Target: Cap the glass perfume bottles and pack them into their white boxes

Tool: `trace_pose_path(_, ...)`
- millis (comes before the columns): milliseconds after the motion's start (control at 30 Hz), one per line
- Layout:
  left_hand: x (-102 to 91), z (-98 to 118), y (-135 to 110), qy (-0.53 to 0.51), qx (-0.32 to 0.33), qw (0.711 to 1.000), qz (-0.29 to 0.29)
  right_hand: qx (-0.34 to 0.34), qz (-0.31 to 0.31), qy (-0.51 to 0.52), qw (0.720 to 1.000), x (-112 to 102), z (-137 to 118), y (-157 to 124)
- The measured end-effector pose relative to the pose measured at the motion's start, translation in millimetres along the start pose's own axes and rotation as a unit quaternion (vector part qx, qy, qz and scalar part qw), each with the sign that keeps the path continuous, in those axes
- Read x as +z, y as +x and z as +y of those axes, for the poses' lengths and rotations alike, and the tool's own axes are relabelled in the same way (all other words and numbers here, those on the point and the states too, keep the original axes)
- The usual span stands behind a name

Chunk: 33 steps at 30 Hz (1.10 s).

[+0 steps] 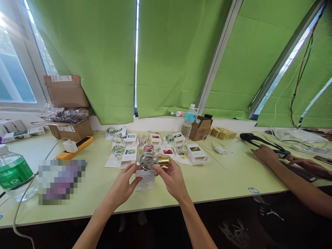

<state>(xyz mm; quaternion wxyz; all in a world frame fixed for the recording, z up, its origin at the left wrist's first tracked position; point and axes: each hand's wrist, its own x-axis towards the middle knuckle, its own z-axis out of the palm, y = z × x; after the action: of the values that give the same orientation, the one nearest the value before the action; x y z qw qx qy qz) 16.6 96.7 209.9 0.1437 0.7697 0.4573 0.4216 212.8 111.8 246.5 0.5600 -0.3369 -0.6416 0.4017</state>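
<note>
A round clear glass perfume bottle (148,161) with a gold cap lies sideways in my right hand (169,176), its cap pointing right. My left hand (127,180) grips a small white box (145,182) with fine print on its face, held just below the bottle. The bottle overlaps the top of the box, and I cannot tell whether they touch. Beyond my hands stand several similar glass bottles, such as a pink one (149,148) and a clear one (118,150), beside white boxes with flower pictures (129,154).
On the left are a large green-labelled water bottle (15,173), an orange power strip (75,148) and an open carton (68,126). A water bottle (188,122) and a small carton (200,128) stand at the back. To the right, another person's hands (267,154) rest near a black object.
</note>
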Motion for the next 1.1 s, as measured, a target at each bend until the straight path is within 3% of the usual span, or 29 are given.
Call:
trace_pose_path(167, -1.7, 1.9, -1.3, -0.004, 0.001, 1.000, -0.007, -0.024, -0.058, -0.061, 0.996, 7.9, -9.9, 4.9)
trace_pose_path(333, 0.5, -2.2, -4.4, 0.004, 0.012, 1.000, 0.004, -0.055, -0.052, -0.116, 0.990, 2.8, -14.7, 13.0)
trace_pose_path(467, 3.2, -4.9, -6.0, 0.007, 0.016, 1.000, 0.023, -0.078, -0.117, -0.167, 0.976, -5.4, -20.9, 14.3)
trace_pose_path(633, 6.8, -8.3, -7.9, 0.014, 0.005, 0.998, 0.053, -0.122, -0.091, -0.255, 0.955, -10.4, -16.5, 12.9)
trace_pose_path(800, 8.6, -9.8, -7.8, -0.041, -0.012, 0.998, 0.051, -0.104, -0.132, -0.268, 0.949, -12.9, -12.8, 15.5)
trace_pose_path(1100, 8.5, -7.5, -8.7, -0.076, -0.088, 0.992, 0.044, -0.070, -0.171, -0.331, 0.926, -2.6, -27.8, 22.6)
